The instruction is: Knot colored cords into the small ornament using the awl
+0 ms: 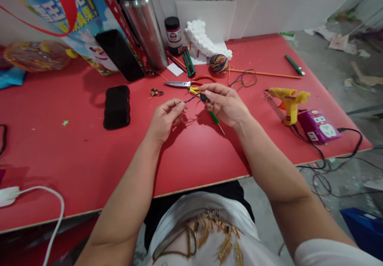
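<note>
My left hand (167, 118) pinches a strand of multicoloured yarn (191, 98) between thumb and fingers; a loose end hangs below it. The strand runs across to my right hand (226, 104), whose fingers are closed on a small dark knotted piece of the same yarn (204, 97). Beneath the right hand lies a green-handled tool (214, 117) with a thin metal tip. Just behind both hands are scissors (178, 84) with orange-red handles. A small yarn knot (155, 93) rests left of them, and a yarn ball (219, 64) sits further back.
On the red table (74, 154), a yellow glue gun (289, 100) and purple power box (318, 126) with cables stand right. A black case (117, 107), phone (119, 54), steel flask (146, 26) and jar (173, 36) are left and behind. A thin stick (266, 74) lies at the back.
</note>
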`<state>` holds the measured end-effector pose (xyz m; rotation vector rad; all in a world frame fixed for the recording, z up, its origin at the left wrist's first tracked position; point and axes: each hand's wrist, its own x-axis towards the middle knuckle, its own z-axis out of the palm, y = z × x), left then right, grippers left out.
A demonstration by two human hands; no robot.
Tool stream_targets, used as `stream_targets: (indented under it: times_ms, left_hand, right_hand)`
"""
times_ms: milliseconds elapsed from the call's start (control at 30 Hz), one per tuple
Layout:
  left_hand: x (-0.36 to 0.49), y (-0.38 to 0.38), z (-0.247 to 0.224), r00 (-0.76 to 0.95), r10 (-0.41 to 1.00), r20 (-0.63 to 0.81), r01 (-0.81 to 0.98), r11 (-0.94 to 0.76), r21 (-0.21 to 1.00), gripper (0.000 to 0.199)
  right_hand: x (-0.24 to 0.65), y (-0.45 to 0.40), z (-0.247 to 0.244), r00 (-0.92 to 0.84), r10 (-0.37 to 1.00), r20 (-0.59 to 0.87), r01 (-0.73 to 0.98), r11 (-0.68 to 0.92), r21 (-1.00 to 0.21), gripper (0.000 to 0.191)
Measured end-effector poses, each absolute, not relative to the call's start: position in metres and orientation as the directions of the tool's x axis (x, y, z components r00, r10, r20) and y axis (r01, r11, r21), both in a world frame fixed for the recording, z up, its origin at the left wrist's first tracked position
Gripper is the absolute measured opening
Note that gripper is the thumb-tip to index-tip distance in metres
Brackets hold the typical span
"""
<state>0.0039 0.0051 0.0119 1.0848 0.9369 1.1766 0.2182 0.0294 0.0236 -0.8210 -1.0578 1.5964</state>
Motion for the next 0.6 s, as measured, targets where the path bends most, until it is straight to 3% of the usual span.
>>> stream_targets:
  times_ms: [200,400,500,600]
  left_hand:
    - [0.0,0.013,0.009,-0.012,1.0,-0.027,-0.347,0.021,0.938,0.04]
    - [-0.009,0.021,0.006,-0.224,0.974,-0.025,-0.352,-0.057,0.934,0.038]
    - [-0.005,0.016,0.011,-0.164,0.986,0.039,-0.327,-0.091,0.941,0.036]
    - [0.005,0.007,0.016,0.039,0.998,0.047,-0.32,-0.032,0.947,0.039]
  right_hand:
    - [0.229,0.031,0.034,-0.243,0.969,0.037,-0.469,-0.084,-0.879,0.028]
    - [0.226,0.027,0.038,-0.344,0.939,-0.006,-0.49,-0.185,-0.852,0.024]
    - [0.221,0.024,0.038,-0.384,0.923,-0.01,-0.507,-0.22,-0.833,0.027]
    - [0.217,0.022,0.036,-0.397,0.917,-0.029,-0.491,-0.239,-0.838,0.032]
